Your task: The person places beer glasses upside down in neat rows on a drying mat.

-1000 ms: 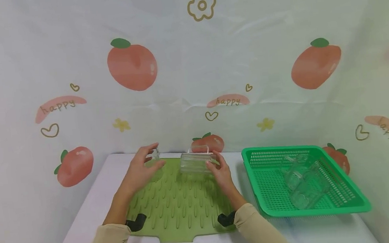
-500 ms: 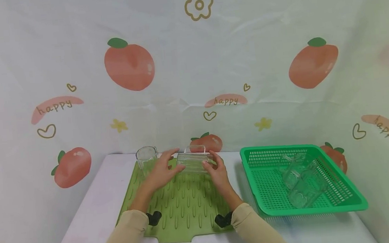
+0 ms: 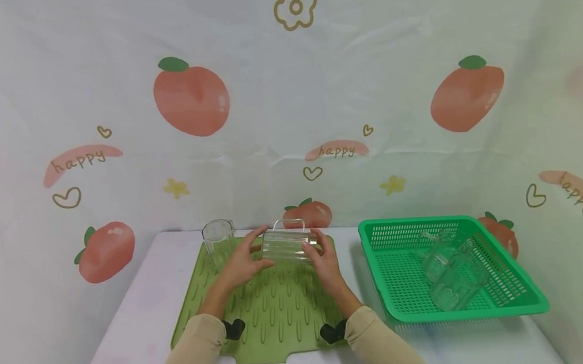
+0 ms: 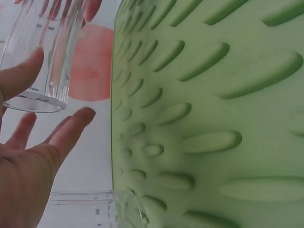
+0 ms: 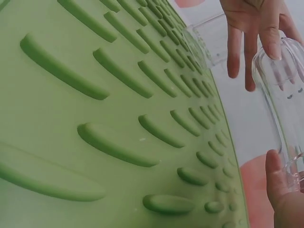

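Note:
A clear glass mug (image 3: pixel 285 246) is held sideways above the green ridged mat (image 3: pixel 266 305), its handle upward. My right hand (image 3: pixel 325 259) grips its right end between thumb and fingers. At the other end, where the thick base is, my left hand (image 3: pixel 242 264) is spread around the glass. In the left wrist view, the left thumb overlaps the mug (image 4: pixel 59 71), while the other fingers are straight and stand apart from it. A second glass mug (image 3: pixel 220 243) stands on the mat's far left corner, beside my left hand.
To the right, a green plastic basket (image 3: pixel 384 289) holds several clear glass mugs (image 3: pixel 454 289) lying together. A white tablecloth (image 3: pixel 141 311) lies under the mat. Behind the table hangs a white curtain (image 3: pixel 263 92) printed with fruit.
My left hand has let go of the mug at the far left and moved right to the base of the held mug. That held mug stays nearly in place in my right hand.

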`<state>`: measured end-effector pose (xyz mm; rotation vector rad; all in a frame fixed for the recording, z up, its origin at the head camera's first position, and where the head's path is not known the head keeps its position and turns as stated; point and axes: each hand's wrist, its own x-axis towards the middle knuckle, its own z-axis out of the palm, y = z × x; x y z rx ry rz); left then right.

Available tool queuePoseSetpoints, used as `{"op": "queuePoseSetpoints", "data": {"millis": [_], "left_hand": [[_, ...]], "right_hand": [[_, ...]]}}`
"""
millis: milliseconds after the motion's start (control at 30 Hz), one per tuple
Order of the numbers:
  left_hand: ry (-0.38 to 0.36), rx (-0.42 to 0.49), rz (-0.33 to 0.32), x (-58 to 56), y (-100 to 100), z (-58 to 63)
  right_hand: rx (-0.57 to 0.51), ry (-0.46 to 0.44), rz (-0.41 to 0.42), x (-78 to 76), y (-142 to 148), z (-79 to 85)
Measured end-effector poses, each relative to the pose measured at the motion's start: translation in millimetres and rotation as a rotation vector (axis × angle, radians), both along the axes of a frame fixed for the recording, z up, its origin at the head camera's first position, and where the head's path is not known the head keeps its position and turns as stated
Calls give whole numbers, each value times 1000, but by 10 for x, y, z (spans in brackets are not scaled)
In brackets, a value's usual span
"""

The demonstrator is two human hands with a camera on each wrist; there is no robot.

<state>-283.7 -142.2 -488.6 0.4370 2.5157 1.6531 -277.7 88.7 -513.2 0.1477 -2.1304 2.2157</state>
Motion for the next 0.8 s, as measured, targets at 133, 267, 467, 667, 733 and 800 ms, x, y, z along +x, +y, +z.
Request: {"op": "queuePoseSetpoints", "data": {"millis": [133, 267, 467, 667, 733, 800], "left_hand": [[-14, 29, 4, 20, -6, -5], [-15, 47, 14, 29, -2, 17], [26, 34, 25, 11, 19, 56], [82, -1, 24, -4, 24, 63], [97, -8, 22, -8, 28, 69], [112, -2, 16, -10, 34, 76]], "right_hand": [[-1, -8, 2, -28, -18, -79], [66, -10, -17, -15, -11, -108], [176, 4, -29, 5, 9, -116], [323, 172, -40, 5, 24, -101], [414, 268, -48, 8, 23, -56], [531, 369, -69, 6, 18, -9]]}}
